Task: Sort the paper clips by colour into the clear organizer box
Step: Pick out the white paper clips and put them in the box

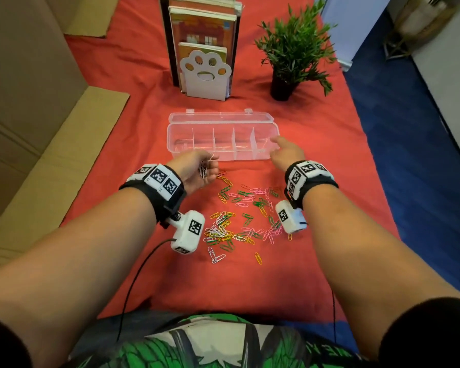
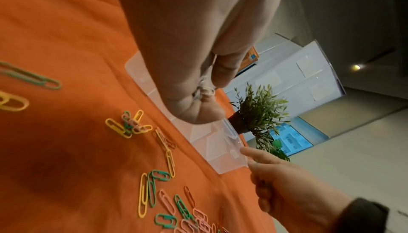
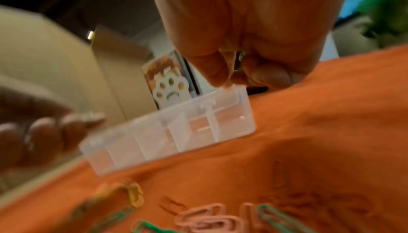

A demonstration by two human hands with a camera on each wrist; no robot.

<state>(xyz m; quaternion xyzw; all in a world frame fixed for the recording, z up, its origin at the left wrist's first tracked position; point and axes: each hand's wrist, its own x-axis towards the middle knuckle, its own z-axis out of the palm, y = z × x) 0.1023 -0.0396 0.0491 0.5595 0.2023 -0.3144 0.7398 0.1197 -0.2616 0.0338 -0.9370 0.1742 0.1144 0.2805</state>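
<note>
The clear organizer box (image 1: 182,155) lies open on the red cloth, its lid folded back and its compartments in a row. My left hand (image 1: 197,168) hovers at the box's near left wall and grips a bunch of white paper clips (image 2: 206,89). My right hand (image 1: 286,152) has one extended finger on the box's right end (image 2: 232,151), with its other fingers curled. A small glint shows inside that curl (image 3: 239,60); what it is I cannot tell. Loose paper clips (image 1: 239,216) in yellow, green, pink, white and red lie scattered between my forearms.
A paw-shaped bookend (image 1: 205,73) holding books stands behind the box. To its right stands a potted plant (image 1: 292,54). Cardboard (image 1: 24,115) lines the left side. The cloth's right edge drops to a blue floor (image 1: 414,168).
</note>
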